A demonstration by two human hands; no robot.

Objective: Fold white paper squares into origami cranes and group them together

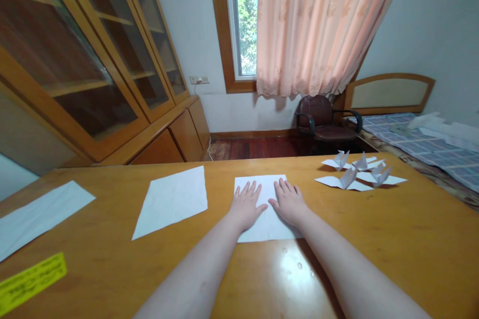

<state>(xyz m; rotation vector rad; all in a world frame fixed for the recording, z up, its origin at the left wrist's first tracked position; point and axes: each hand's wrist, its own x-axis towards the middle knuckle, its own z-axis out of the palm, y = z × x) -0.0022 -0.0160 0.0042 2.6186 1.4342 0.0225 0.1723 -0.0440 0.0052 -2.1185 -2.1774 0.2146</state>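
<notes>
We had both palms down on a white sheet of paper [266, 231], which lay on the wooden table [396, 254] straight in front of us. Our left hand [245, 208] covered its left part with the fingers spread; our right hand [290, 204] lay over the right part, fingers parted too, and the two thumbs pointed inward without meeting. Neither hand gripped anything. We took the step in hand to be pressing or smoothing the paper flat, though from this angle we could not tell whether it was a single layer or folded. The next move, we judged, called for light, even pressure and for freeing an edge before lifting it. A second sheet [175, 202] lay apart to our left, and several folded paper pieces [349, 178] stood to our right.
</notes>
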